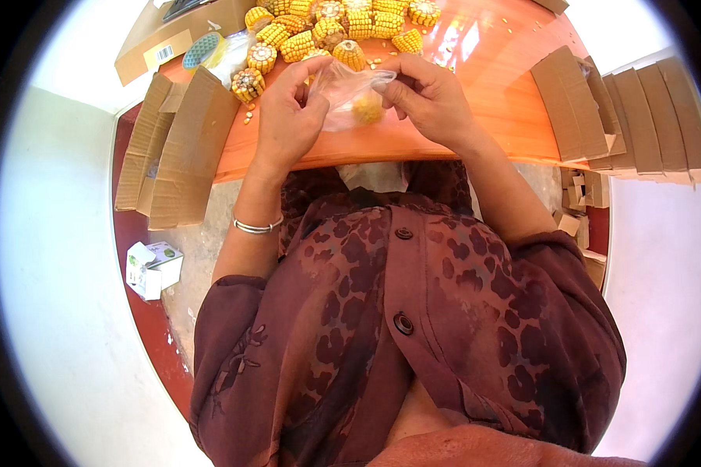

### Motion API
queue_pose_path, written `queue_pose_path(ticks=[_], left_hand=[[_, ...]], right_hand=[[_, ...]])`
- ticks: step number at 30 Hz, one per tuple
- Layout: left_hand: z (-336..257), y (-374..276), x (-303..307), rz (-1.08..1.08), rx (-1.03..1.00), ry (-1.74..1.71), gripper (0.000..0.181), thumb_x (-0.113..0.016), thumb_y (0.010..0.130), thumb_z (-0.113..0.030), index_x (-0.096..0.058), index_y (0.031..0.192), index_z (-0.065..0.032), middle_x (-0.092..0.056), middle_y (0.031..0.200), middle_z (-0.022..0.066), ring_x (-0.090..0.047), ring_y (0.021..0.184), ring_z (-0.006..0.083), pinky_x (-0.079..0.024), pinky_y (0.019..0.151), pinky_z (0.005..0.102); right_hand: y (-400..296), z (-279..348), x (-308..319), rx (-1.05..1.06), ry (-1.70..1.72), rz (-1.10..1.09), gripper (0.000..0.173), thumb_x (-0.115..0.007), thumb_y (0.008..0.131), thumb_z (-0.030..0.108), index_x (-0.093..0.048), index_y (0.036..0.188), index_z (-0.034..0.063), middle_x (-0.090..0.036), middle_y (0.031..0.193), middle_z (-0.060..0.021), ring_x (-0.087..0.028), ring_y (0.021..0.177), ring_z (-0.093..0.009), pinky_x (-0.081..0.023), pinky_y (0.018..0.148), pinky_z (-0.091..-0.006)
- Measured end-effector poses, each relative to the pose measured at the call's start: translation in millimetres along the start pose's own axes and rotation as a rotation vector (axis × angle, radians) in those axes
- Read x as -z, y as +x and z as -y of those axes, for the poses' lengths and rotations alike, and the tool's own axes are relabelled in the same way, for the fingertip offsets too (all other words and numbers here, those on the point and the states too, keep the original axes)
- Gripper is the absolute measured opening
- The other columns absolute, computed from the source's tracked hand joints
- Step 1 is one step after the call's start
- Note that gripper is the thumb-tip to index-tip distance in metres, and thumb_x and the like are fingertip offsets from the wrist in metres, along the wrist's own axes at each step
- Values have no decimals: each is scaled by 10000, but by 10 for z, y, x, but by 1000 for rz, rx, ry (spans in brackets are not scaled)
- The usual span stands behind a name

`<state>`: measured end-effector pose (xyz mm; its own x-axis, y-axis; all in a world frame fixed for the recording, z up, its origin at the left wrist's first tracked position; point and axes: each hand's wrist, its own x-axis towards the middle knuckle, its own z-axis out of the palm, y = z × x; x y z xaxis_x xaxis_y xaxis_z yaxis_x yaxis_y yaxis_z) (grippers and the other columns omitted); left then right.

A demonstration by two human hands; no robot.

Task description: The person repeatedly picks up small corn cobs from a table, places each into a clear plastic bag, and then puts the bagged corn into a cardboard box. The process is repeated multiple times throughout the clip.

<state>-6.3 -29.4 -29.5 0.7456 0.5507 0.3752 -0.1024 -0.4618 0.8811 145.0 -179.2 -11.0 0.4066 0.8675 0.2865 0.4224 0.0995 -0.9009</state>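
Note:
A clear plastic bag [342, 96] is stretched between my two hands above the near edge of the orange table [502, 105]. My left hand [292, 111] pinches the bag's left side, and my right hand [423, 99] pinches its upper right edge. A yellow piece of corn cob [368, 110] shows through the thin plastic, low in the bag. Just beyond my hands lie many cut corn cob pieces [297, 46], some with the cut end facing up. Loose kernels [375, 61] are scattered beside them.
An open cardboard box [190, 157] stands at the left edge of the table, with a blue-green patterned round object [201, 51] and plastic bags [233, 55] behind it. Several cardboard boxes [566, 108] line the right side. A larger carton [134, 58] sits at the back left.

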Motion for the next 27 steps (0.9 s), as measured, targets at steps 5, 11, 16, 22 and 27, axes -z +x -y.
queue_pose_path(ticks=[5, 11, 16, 22, 27], left_hand=[[16, 57, 9, 6, 24, -199, 356, -490, 864, 21, -595, 1203, -5, -635, 877, 44, -525, 646, 42, -451, 557, 193], [-114, 102, 89, 92, 129, -490, 312, -596, 902, -61, -590, 1208, 2, -634, 963, 52, -569, 728, 69, -477, 606, 205], [-266, 143, 34, 268, 31, -54, 300, -663, 867, -64, -609, 1153, 6, -609, 904, 24, -549, 764, 59, -455, 648, 196], [-163, 253, 25, 284, 74, -67, 170, -675, 841, -42, -641, 1005, -8, -607, 854, -21, -517, 725, 37, -428, 636, 182], [-241, 301, 58, 376, 100, -215, 150, -649, 846, -25, -649, 996, -32, -611, 836, -25, -514, 710, 28, -411, 609, 180]], right_hand=[[65, 50, -43, -101, 133, -30, 87, -594, 913, 90, -625, 954, 20, -596, 719, -9, -566, 640, -80, -465, 580, -244], [111, 1, 11, -133, 84, 15, 101, -603, 906, 108, -628, 967, 33, -603, 729, 4, -559, 647, -69, -454, 556, -232], [138, 8, 64, -74, 148, 118, 119, -601, 919, 100, -629, 1010, 30, -620, 780, 18, -556, 661, -46, -466, 599, -203], [149, -12, 174, -91, 254, 138, 180, -664, 864, 110, -622, 1024, 39, -638, 847, -10, -569, 685, -60, -470, 585, -222], [126, -115, 87, -66, 125, 176, 423, -759, 779, 168, -582, 1148, 58, -644, 1014, -61, -607, 748, -103, -487, 649, -249]])
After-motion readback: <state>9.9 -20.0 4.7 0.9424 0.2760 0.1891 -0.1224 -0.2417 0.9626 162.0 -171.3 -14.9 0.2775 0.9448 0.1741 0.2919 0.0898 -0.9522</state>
